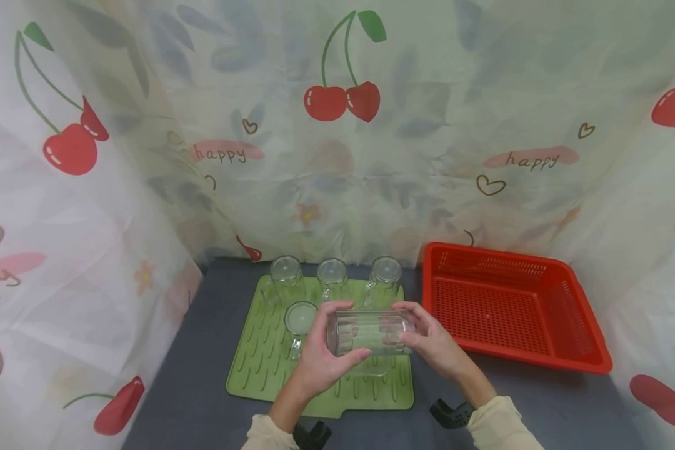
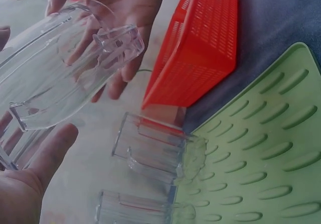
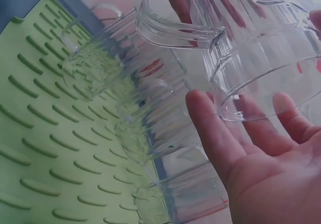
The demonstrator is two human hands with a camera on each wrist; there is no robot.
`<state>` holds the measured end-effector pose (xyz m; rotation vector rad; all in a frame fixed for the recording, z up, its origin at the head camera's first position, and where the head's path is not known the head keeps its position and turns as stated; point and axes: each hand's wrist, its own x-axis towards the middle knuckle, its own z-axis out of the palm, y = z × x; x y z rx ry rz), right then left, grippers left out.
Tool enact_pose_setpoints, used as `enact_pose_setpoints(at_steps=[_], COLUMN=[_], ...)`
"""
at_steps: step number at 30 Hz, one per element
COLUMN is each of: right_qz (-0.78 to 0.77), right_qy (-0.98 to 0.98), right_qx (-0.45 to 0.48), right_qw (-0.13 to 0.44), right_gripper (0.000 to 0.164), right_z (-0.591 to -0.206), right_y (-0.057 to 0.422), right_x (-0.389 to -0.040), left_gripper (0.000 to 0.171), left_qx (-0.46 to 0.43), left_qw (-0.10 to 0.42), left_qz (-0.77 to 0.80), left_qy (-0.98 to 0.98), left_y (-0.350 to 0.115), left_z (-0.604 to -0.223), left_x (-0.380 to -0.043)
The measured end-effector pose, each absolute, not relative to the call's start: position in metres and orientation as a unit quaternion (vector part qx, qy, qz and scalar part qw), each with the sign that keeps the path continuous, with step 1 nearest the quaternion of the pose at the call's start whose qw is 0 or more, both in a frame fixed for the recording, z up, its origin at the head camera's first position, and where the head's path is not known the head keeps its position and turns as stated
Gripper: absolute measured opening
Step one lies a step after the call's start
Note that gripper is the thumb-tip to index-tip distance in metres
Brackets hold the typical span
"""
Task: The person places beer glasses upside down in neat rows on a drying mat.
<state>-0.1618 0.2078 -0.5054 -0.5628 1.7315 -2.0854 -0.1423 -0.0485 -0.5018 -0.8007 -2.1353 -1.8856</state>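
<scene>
A clear glass mug (image 1: pixel 371 331) lies sideways in the air above the green drying mat (image 1: pixel 259 356), held between both hands. My left hand (image 1: pixel 325 353) grips its left end, fingers over the top and thumb along the near side. At the other end, my right hand (image 1: pixel 435 344) holds the rim with thumb and fingers. The mug's handle (image 3: pixel 185 35) hangs on the lower side in the right wrist view. Upside down on the mat stand several similar mugs, among them a back-left mug (image 1: pixel 287 278), a back-right mug (image 1: pixel 385 281) and a nearer mug (image 1: pixel 300 319).
A red plastic basket (image 1: pixel 587 325) with perforated walls stands to the right of the mat. Dark grey cloth (image 1: pixel 197 375) covers the table. Cherry-print curtains (image 1: pixel 337 187) hang behind it and at both sides.
</scene>
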Motion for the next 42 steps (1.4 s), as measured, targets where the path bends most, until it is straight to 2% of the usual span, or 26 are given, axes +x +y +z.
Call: enact_pose_setpoints(at_steps=[9,14,26,38,42], right_qz=[-0.673,-0.647,-0.640,-0.644,-0.635], right_qy=[0.695,0.721,0.748,0.754,0.764], right_qx=[-0.169,-0.154,-0.094,-0.092,-0.094], right_qw=[0.189,0.194,0.148,0.089,0.070], right_gripper=[0.059,0.060,0.058,0.052,0.050], right_z=[-0.508,-0.511,-0.512,-0.507,-0.509], right_y=[0.209,0.212,0.222,0.241,0.245], right_x=[-0.162,-0.160,-0.155,-0.152,-0.152], left_gripper=[0.077,0.081,0.085,0.076,0.079], left_qx=[-0.260,-0.247,-0.201,-0.169,-0.165], left_qw=[0.147,0.162,0.170,0.167,0.151], left_qz=[-0.636,-0.625,-0.595,-0.562,-0.548], left_qy=[-0.712,-0.722,-0.759,-0.793,-0.806], left_y=[-0.047,-0.046,-0.040,-0.031,-0.026], left_z=[-0.500,-0.499,-0.495,-0.502,-0.507], left_x=[-0.146,-0.148,-0.152,-0.163,-0.165])
